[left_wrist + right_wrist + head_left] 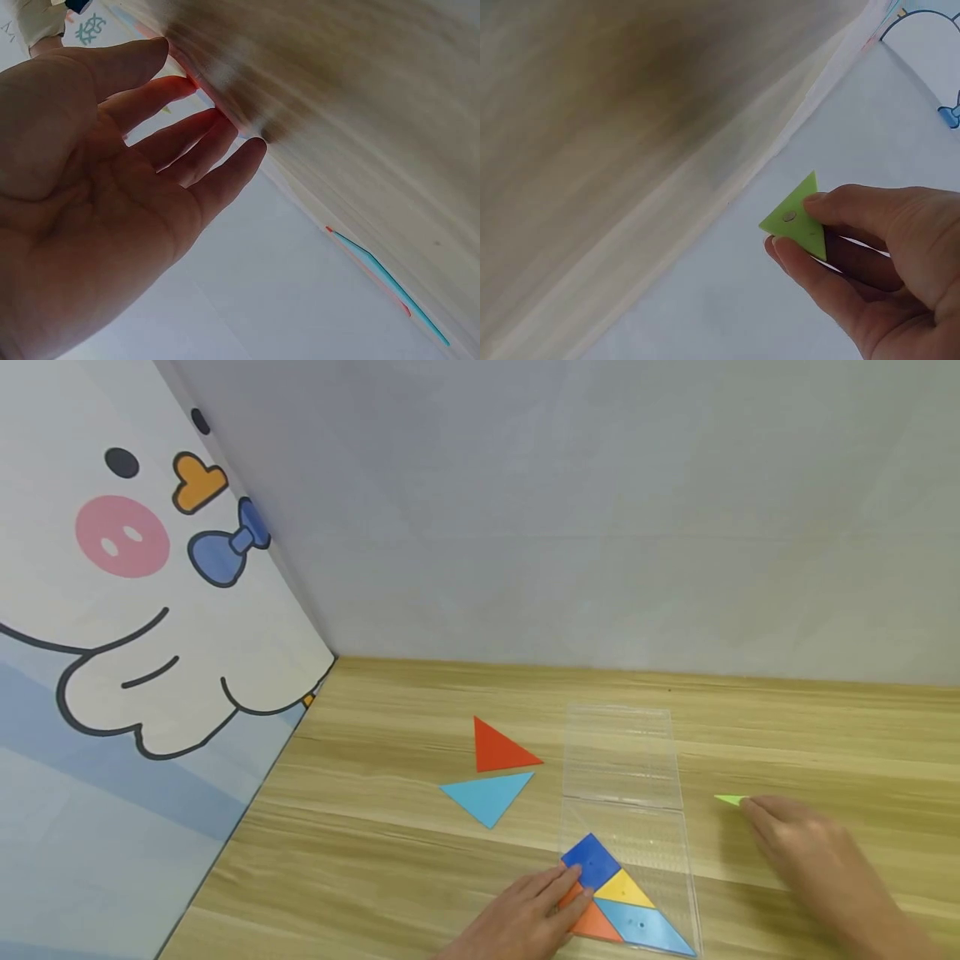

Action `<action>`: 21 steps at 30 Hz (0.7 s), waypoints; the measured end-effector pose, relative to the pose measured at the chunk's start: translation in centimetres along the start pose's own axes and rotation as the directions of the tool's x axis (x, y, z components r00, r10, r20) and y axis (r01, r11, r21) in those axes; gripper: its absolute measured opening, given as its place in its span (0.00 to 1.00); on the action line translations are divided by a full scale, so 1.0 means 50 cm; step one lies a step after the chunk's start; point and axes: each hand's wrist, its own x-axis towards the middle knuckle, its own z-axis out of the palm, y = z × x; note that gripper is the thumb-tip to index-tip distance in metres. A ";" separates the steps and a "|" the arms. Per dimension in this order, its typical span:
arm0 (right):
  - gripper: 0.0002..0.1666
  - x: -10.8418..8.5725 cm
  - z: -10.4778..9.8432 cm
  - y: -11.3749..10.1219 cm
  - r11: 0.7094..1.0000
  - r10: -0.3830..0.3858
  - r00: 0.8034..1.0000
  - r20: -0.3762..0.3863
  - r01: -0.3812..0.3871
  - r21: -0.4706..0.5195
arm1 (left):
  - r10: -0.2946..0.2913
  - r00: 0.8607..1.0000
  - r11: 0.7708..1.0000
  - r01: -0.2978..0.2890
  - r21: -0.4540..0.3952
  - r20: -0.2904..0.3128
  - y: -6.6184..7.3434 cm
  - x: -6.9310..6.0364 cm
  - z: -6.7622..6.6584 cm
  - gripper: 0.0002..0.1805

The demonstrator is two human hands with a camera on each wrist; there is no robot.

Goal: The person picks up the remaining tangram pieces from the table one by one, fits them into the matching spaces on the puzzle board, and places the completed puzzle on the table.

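Observation:
Between the thumb and fingers of my right hand (821, 860) (877, 255) is a small green triangle (729, 799) (799, 217), with a round silvery dot on its face in the right wrist view. My left hand (528, 914) (127, 157) lies with extended fingers on the orange piece (597, 924) and the edge of the blue square (596, 858). Against these sit a yellow triangle (624, 890) and a light blue parallelogram (645, 927), all on the lower half of a clear hinged case (675, 860). The left fingers partly cover the orange piece.
Left of the case, a red triangle (501, 750) lies above a light blue triangle (489, 798) on the wood-grain table (360, 843). The case's other clear half (621, 752) extends toward the back. A pale wall (600, 527) and a cartoon-printed panel (225, 652) border the table.

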 end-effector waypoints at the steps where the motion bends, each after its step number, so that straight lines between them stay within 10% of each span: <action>1: 0.43 0.001 0.002 -0.003 1.000 -0.012 1.000 -0.007 0.012 0.003 | 0.000 1.000 1.000 0.000 -0.002 0.002 0.000 0.000 0.000 0.22; 21: 0.18 0.022 0.036 -0.052 0.992 -0.114 0.993 0.015 0.113 0.062 | -0.002 1.000 1.000 0.002 -0.005 0.013 0.000 0.001 0.000 0.23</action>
